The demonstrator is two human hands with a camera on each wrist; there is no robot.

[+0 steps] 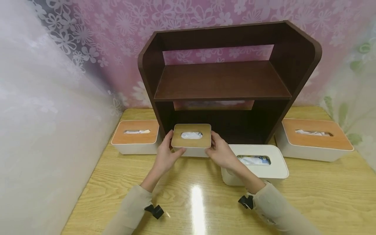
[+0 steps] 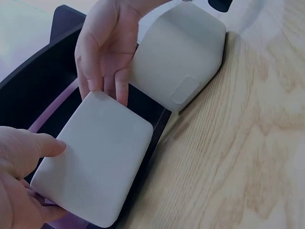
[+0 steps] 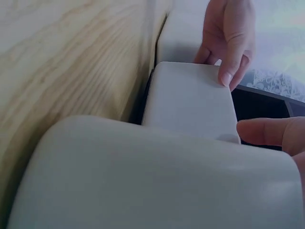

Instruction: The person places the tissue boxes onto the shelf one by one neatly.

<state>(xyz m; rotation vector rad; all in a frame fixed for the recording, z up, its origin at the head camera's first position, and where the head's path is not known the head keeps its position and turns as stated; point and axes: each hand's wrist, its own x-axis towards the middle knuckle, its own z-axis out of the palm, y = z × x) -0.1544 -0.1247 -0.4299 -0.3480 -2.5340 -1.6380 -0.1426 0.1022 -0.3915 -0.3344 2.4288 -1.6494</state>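
Observation:
Both hands grip a small tissue box (image 1: 191,143) with a tan lid and white sides, a tissue showing in its oval slot. It is held at the front of the dark shelf's lower compartment. My left hand (image 1: 165,156) holds the box's left end, and my right hand (image 1: 221,152) holds the right end. In the left wrist view, the left thumb (image 2: 51,145) lies on the box's plain white face (image 2: 100,157). A larger all-white tissue box (image 1: 278,164) stands just right, under the right forearm; it fills the foreground of the right wrist view.
A dark brown two-level shelf (image 1: 223,80) stands on the wooden table (image 1: 173,202) against the flowered wall. Orange-lidded tissue boxes flank it, one at left (image 1: 135,138) and a bigger one at right (image 1: 317,142). A pale wall (image 1: 53,124) bounds the left side.

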